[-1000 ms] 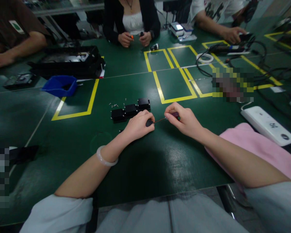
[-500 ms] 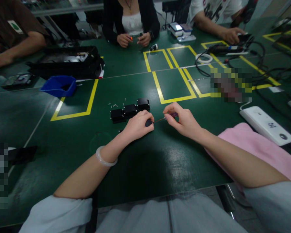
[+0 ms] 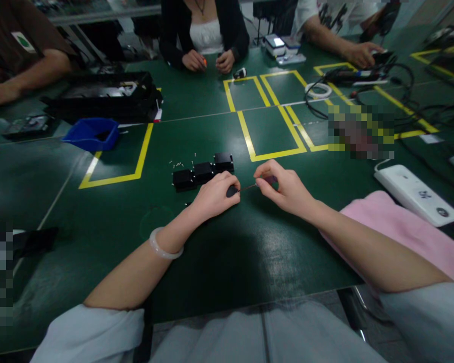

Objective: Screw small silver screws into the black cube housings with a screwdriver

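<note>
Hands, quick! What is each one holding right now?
Left hand: closed, pinching a small black part.
Right hand: closed, holding a thin screwdriver.

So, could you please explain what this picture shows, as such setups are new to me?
There is no machine: a camera worn on a person's head looks down at their own bare hands. The left hand pinches a small black rounded part; the right hand holds a thin purple-handled screwdriver whose tip reaches that part. On the dark green table lie three black square blocks, tiny loose silver screws, a blue plastic bin, a white power strip and a pink cloth. Other people work opposite.
</note>
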A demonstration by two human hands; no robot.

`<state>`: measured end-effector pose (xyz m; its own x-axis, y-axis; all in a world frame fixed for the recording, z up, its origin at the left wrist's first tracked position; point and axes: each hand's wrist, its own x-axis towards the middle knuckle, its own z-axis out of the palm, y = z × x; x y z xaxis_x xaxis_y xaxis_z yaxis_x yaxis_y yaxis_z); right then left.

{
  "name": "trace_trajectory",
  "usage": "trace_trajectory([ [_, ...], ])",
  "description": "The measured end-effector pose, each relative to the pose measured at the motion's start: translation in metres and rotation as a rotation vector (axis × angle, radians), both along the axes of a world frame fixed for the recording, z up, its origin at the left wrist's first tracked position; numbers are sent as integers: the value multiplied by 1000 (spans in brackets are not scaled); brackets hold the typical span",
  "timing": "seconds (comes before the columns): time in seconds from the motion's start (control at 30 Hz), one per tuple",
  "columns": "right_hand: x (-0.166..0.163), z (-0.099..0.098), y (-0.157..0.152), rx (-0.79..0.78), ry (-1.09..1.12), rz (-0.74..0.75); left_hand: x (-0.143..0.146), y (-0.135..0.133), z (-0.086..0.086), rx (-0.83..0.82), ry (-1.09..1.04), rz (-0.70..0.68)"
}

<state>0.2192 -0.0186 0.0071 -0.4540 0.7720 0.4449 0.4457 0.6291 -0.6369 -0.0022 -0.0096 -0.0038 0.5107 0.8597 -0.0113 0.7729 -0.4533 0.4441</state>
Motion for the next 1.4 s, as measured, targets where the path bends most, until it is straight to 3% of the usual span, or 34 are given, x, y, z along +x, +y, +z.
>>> trace_trajectory([
  [1.4,1,2,0,-29,-16,27,-1,0,1,-3,-11,0],
])
